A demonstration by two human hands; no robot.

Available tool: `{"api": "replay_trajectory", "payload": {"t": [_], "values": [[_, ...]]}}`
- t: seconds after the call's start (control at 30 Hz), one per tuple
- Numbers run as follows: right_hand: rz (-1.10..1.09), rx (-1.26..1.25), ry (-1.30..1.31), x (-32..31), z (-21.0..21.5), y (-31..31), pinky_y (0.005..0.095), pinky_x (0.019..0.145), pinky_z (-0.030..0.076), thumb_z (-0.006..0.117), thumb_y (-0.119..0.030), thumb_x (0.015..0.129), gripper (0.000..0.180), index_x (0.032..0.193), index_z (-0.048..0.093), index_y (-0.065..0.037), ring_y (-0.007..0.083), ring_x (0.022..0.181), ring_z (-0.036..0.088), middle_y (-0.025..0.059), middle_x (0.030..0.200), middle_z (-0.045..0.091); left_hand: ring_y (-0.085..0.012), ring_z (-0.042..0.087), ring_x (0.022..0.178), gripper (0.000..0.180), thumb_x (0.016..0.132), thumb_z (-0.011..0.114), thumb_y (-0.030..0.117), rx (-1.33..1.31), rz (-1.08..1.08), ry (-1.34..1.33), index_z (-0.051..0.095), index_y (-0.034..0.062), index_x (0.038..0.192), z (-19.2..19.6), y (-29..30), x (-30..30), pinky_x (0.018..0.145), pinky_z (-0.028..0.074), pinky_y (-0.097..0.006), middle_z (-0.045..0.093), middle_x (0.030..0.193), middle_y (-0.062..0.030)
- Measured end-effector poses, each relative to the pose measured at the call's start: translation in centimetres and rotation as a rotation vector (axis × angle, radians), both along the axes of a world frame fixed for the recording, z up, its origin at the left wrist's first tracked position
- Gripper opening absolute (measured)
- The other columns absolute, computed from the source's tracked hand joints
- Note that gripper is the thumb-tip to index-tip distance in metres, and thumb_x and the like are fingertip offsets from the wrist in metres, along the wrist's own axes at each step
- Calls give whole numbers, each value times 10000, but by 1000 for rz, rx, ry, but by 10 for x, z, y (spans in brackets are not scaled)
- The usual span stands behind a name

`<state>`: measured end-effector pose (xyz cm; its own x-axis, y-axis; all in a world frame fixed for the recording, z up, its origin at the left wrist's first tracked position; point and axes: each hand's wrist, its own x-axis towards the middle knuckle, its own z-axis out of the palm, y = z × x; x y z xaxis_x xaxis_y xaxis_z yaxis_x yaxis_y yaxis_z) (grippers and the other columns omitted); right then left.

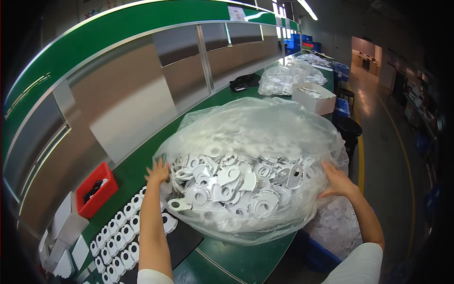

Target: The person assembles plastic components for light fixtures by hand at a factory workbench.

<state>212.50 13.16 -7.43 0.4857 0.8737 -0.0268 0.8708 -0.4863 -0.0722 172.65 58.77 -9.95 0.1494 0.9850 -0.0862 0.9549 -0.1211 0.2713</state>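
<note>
the big, rounded plastic bag (255,128) is clear with a milky haze; the flat, white, ring-ended plastic parts (231,177) inside are plain. the smooth, flat-topped green table (246,258) carries, near its wall-side edge, a bright red rectangular plastic bin (101,201). rows of white keyhole-shaped plastic pieces (113,252) repeat dark round centres. beyond the opposite edge, a boxy plastic crate (321,253) is deep blue.

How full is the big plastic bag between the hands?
Far from empty: a broad heap of white parts spans the plastic bag nearly from left hand to right hand. Its depth cannot be told.
</note>
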Motion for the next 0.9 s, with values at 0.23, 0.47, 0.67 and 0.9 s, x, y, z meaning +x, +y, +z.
{"api": "replay_trajectory", "payload": {"t": [0.23, 0.47, 0.67, 0.9], "values": [[225, 408, 627, -3, -38, 71, 364, 1081, 212, 850, -281, 485, 1270, 1418, 28, -22, 316, 1320, 236, 229, 1448, 158, -256, 490, 1095, 548, 927, 281, 418, -323, -62, -1207, 435, 8, 1257, -135, 112, 50, 924, 377, -371, 495, 1215, -153], [461, 517, 712, -90, -54, 152, 326, 1082, 199, 813, -229, 485, 1227, 1418, 44, -17, 298, 1321, 246, 246, 1420, 222, -298, 559, 997, 445, 899, 381, 341, -86, 35, -1270, 539, -14, 1116, -105, 75, 103, 863, 421, -386, 564, 1128, -176], [468, 487, 645, -113, -33, 117, 329, 1060, 242, 852, -255, 474, 1260, 1418, 52, -23, 309, 1306, 277, 249, 1412, 237, -365, 466, 1123, 416, 831, 489, 349, 86, -42, -276, 588, 24, 1072, -9, -5, 32, 913, 389, -455, 536, 1167, -198], [346, 506, -110, -188, 34, -2, 356, 917, 395, 673, -34, 687, 558, 1219, 505, -47, 285, 1107, 481, 148, 1266, 471, -375, 385, 1171, 475, 801, 575, 299, 509, -513, -299, 496, 36, 1188, 26, -149, -107, 963, 338, -458, 419, 1268, -212]]}}
